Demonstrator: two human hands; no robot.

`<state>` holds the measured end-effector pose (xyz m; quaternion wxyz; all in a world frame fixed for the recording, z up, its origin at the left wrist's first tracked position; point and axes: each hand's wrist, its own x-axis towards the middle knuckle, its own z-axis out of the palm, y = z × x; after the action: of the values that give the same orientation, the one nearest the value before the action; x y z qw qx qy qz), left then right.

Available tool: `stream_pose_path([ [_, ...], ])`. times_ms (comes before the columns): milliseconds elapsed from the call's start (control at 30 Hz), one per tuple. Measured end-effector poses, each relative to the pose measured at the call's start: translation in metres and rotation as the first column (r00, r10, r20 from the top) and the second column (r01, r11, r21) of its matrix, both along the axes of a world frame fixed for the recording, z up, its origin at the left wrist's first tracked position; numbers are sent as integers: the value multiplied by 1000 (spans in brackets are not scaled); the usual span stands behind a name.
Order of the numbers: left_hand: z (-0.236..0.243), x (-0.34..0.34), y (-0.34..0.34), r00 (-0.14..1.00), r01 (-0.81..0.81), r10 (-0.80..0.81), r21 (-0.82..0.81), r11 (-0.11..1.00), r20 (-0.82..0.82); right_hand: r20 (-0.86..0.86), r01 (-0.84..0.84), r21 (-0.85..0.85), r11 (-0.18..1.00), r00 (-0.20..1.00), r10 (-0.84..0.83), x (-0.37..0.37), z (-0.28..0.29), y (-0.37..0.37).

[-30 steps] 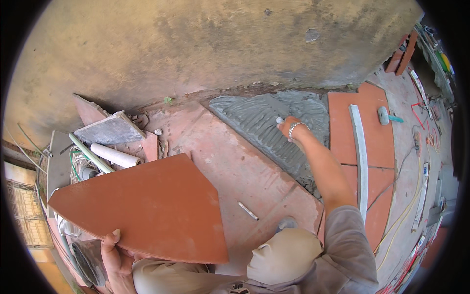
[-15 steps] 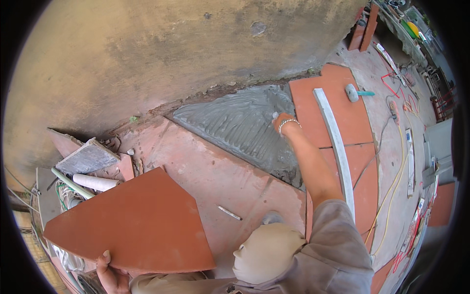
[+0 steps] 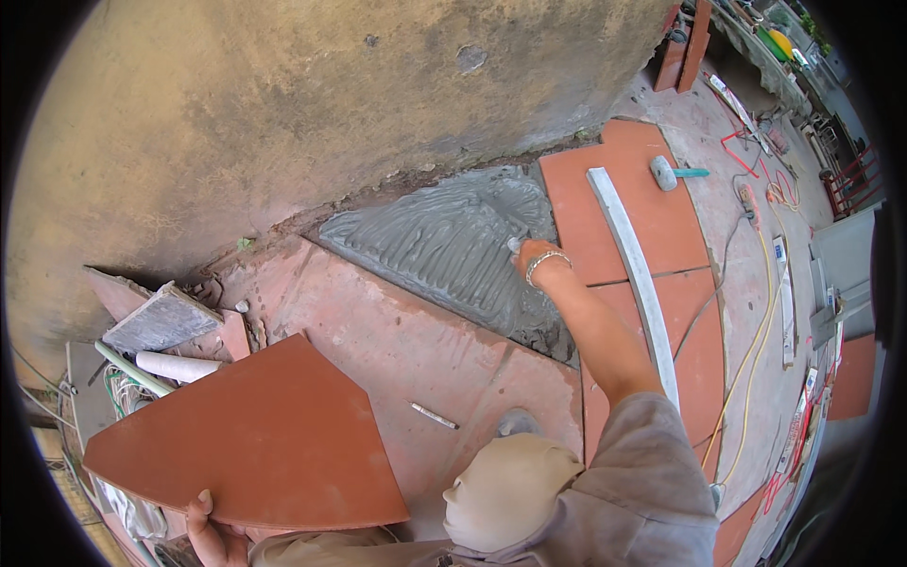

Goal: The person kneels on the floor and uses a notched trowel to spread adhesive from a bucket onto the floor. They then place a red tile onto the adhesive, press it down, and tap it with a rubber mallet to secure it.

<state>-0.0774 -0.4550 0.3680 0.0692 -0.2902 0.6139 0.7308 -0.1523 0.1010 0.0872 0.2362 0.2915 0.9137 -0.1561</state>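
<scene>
My left hand (image 3: 210, 531) grips the lower edge of a large cut terracotta tile (image 3: 255, 439), its thumb on the upper face. The tile is held tilted by my left leg. My right hand (image 3: 537, 259) reaches out over a wedge of wet grey mortar (image 3: 435, 248) beside the wall. It is closed round a small tool (image 3: 514, 243) of which only a pale grey end shows; the rest is hidden. The mortar has a ridged surface. Laid terracotta tiles (image 3: 652, 236) border it on the right.
A long pale metal bar (image 3: 631, 269) and a mallet (image 3: 665, 173) with a teal handle lie on the laid tiles. A marker (image 3: 435, 415) lies on the older paving. Broken slabs (image 3: 162, 317) lean near the wall (image 3: 236, 113). Yellow cables (image 3: 763, 331) run along the right.
My right hand has moved slightly toward me over the mortar, still closed on the tool. The view has shifted a little; the tile stays in my left hand.
</scene>
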Motion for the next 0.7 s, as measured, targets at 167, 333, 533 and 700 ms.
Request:
stream_pose_path([
  [167, 1, -1, 2, 1000, -11, 11, -23, 1000, 13, -37, 53, -23, 998, 998, -54, 6, 10, -4],
  [333, 3, -2, 5, 1000, 3, -3, 13, 1000, 1, -50, 127, -49, 991, 990, -130, 19, 10, -11],
  [533, -5, 0, -4, 1000, 4, -3, -58, 998, 6, -72, 102, -67, 992, 992, -107, 28, 6, -19],
  [700, -29, 0, -21, 996, -14, 5, -94, 995, -92, -19, -24, -43, 999, 1000, 24, 28, 3, -21],
])
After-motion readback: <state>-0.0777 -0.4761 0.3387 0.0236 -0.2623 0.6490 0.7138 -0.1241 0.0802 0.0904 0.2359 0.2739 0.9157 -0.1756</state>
